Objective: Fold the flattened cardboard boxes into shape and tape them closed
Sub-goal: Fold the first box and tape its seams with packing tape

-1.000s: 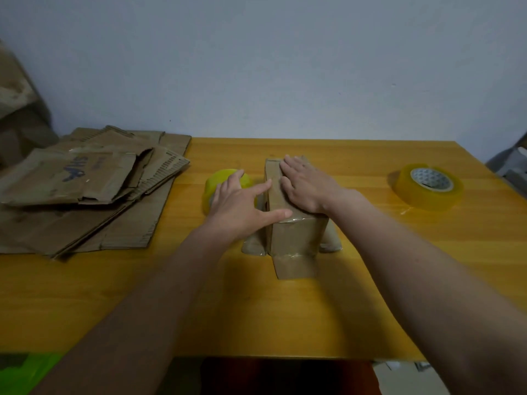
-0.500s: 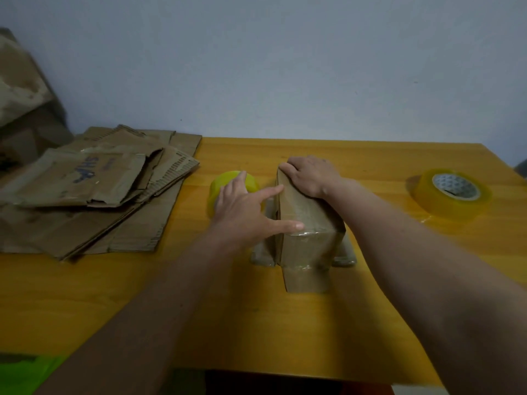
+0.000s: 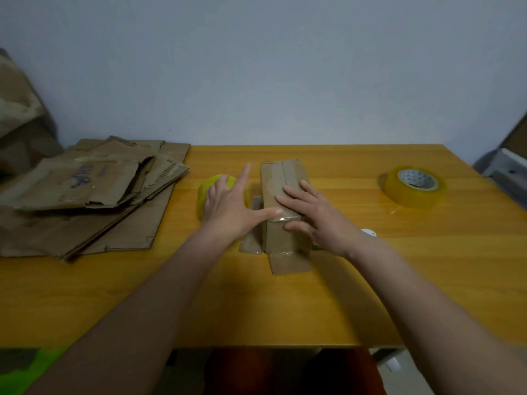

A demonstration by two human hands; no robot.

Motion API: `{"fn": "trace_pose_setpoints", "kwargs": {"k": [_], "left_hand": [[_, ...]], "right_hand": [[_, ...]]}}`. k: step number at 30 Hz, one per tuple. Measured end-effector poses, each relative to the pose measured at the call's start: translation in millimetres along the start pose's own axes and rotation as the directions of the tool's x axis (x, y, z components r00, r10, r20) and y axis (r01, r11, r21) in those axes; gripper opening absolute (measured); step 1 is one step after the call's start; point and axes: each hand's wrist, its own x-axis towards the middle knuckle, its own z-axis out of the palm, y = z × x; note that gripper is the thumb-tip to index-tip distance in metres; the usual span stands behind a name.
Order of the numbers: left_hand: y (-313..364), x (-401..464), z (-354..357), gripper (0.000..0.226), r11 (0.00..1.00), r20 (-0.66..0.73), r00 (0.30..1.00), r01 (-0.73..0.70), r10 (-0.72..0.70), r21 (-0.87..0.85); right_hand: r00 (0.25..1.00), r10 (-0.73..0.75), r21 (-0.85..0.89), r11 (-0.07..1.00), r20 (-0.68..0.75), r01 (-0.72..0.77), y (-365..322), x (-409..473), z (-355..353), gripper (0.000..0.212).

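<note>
**Q:** Where is this?

**A:** Pale wall behind a yellow wooden table (image 3: 370,295). At its middle stands a small brown cardboard box (image 3: 281,195), folded into shape, clear tape shining along its top seam and over the near edge. Flaps at its base lie open on the table.

**Q:** And the hands?

**A:** Both are spread flat, grasping nothing. The left hand (image 3: 228,206) presses the box's left side, thumb on the taped corner. The right hand (image 3: 316,215) lies on the top, fingers straight.

**Q:** Which step is this?

**A:** Likely smoothing down tape. Next, the loose flaps probably need folding and taping, which calls for the yellowish roll of clear tape (image 3: 413,188), well apart at right. Another yellow roll (image 3: 206,189) sits behind the left hand. A stack of flattened brown cardboard (image 3: 85,195) waits at left.
</note>
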Motion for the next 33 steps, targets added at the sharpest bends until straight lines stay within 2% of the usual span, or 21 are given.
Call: {"fn": "trace_pose_setpoints", "kwargs": {"k": [2,4,7,11,12,14,16,17,19,21,23,25,28,30,31,33], "left_hand": [[-5,-5,-3,0.102,0.977,-0.156,0.987,-0.007,-0.027,-0.212],[-15,-9,-11,0.094,0.92,-0.271,0.955,0.002,-0.118,-0.393],[-29,-17,-31,0.088,0.89,-0.354,0.918,-0.002,-0.18,-0.456],[-24,-31,-61,0.085,0.885,-0.456,0.885,-0.133,-0.097,-0.446],[-21,-35,-69,0.085,0.868,-0.494,0.867,-0.198,-0.061,-0.455],[-13,-46,-84,0.086,0.796,-0.577,0.817,-0.345,-0.006,-0.497],[-3,-58,-94,0.087,0.72,-0.636,0.772,-0.443,0.002,-0.535],[2,-63,-97,0.088,0.675,-0.642,0.767,-0.464,-0.019,-0.574],[12,-71,-95,0.089,0.519,-0.576,0.811,-0.451,-0.101,-0.726],[17,-75,-90,0.087,0.301,-0.426,0.89,-0.368,-0.159,-0.88],[20,-76,-83,0.08,0.142,-0.257,0.956,-0.236,-0.145,-0.961],[22,-75,-75,0.072,0.067,-0.077,0.989,-0.069,-0.125,-0.995],[28,-77,-59,0.051,-0.065,0.16,0.98,0.153,-0.117,-0.986],[33,-78,-48,0.028,-0.16,0.276,0.956,0.258,-0.097,-0.953],[35,-79,-44,0.016,-0.184,0.315,0.945,0.296,-0.084,-0.937],[39,-81,-36,0.008,-0.198,0.355,0.932,0.335,-0.077,-0.921]], "right_hand": [[0.999,0.028,-0.036,0.999,0.018,-0.027,0,4,-1,0.069],[0.997,0.062,-0.117,0.992,0.037,-0.057,-1,7,-3,0.078],[0.998,0.058,-0.207,0.977,0.007,-0.055,-15,8,-9,0.086],[0.983,-0.114,-0.143,0.985,-0.145,0.093,-59,4,-7,0.095],[0.977,-0.146,-0.099,0.986,-0.158,0.131,-72,1,-4,0.099],[0.974,-0.13,0.098,0.984,-0.184,0.15,-98,-7,5,0.108],[0.959,-0.032,0.317,0.94,-0.283,0.125,-116,-13,14,0.11],[0.931,0.04,0.389,0.914,-0.362,0.112,-119,-16,16,0.104],[0.836,0.199,0.488,0.868,-0.511,0.091,-121,-19,14,0.072],[0.754,0.297,0.545,0.833,-0.586,0.094,-115,-23,4,0.044],[0.7,0.329,0.553,0.826,-0.634,0.112,-106,-29,-7,0.043],[0.638,0.35,0.516,0.852,-0.686,0.088,-97,-36,-15,0.048],[0.553,0.289,0.372,0.928,-0.781,0.04,-88,-43,-23,0.054],[0.487,0.237,0.305,0.95,-0.841,0.064,-84,-46,-28,0.055],[0.453,0.248,0.314,0.946,-0.856,0.077,-81,-48,-30,0.053],[0.42,0.341,0.419,0.902,-0.841,0.106,-78,-50,-33,0.05]]}}
